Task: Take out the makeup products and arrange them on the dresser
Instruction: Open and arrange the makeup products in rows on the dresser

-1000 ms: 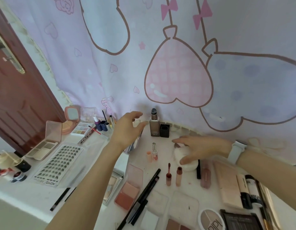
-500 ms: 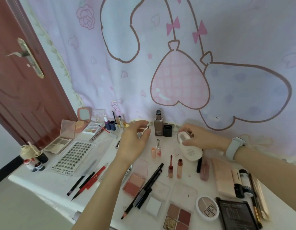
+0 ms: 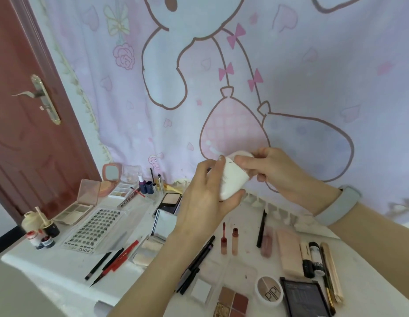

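While both hands hold it up above the bench (image 3: 61, 268), the white compact (image 3: 233, 181) sits tilted in mid-air in front of the cartoon curtain (image 3: 290, 76). The left hand (image 3: 205, 200) cups it from below and the side, fingers curled round its lower edge and thumb against its bottom. The right hand (image 3: 270, 170) grips its upper end, fingers wrapped over the pinkish top; a pale grey band (image 3: 336, 205) circles that wrist.

Below the compact, on the white bench, lie two lip-gloss tubes (image 3: 230, 240) side by side, one dark red and one brownish, with a black liner pen (image 3: 261, 228) and a pink tube (image 3: 266, 244) just to their right. Further right rest a peach rectangular palette (image 3: 289, 252), a black-and-white tube (image 3: 315, 257) and a wooden-handled tool (image 3: 331, 271). Near the front edge lie a round duo-powder pot (image 3: 268, 291), a black palette (image 3: 304, 298) and a brown eyeshadow quad (image 3: 233, 303).

To the left of the left forearm are an open mirrored compact (image 3: 163, 223), a tray of false lashes (image 3: 96, 227), red and black pencils (image 3: 114, 259), an open pale palette (image 3: 77, 207) and small jars (image 3: 41, 229) at the far corner. A round pink mirror compact (image 3: 112, 175) and small bottles (image 3: 145, 185) stand at the back by the curtain. A brown door (image 3: 22, 110) stands at the left.
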Demonstrator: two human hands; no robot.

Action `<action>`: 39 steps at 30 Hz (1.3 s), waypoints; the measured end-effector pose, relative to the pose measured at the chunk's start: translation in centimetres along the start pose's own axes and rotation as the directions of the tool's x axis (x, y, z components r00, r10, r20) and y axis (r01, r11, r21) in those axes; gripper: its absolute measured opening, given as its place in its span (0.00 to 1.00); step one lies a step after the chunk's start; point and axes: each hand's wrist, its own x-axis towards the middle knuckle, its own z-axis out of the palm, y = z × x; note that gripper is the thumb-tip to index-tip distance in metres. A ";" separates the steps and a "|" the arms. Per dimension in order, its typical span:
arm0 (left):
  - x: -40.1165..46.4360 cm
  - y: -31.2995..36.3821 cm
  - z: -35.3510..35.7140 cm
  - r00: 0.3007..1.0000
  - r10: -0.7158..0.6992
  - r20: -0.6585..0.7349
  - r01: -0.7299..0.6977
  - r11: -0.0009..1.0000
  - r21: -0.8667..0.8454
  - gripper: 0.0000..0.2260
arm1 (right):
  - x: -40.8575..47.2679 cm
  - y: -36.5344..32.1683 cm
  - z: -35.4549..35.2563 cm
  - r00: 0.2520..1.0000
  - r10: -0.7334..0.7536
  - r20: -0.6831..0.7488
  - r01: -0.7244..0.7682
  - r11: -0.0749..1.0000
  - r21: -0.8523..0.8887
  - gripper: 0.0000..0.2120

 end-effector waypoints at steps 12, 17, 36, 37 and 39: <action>-0.7 -0.4 -0.5 0.944 -0.307 0.119 0.329 0.874 -0.357 0.03 | -1.8 0.7 0.7 0.987 -0.062 0.149 0.057 0.998 0.040 0.06; 0.3 -0.9 -1.0 0.900 -0.376 0.220 0.434 0.724 -0.536 0.10 | -2.2 0.1 -0.6 0.947 -0.079 0.310 -0.027 0.946 0.324 0.05; 1.1 -3.6 -0.5 0.584 -0.539 0.606 0.783 0.179 -0.596 0.19 | -1.2 2.7 -2.9 0.937 -0.338 0.093 0.348 0.865 -0.363 0.13; 1.2 -4.0 -0.6 0.574 -0.530 0.624 0.782 0.128 -0.610 0.18 | -1.1 3.1 -3.1 0.948 -0.312 0.065 0.314 0.880 -0.357 0.12; 1.4 -4.5 -0.4 0.562 -0.503 0.656 0.785 0.075 -0.615 0.14 | -0.7 4.2 -3.5 0.968 -0.251 0.028 0.243 0.895 -0.374 0.09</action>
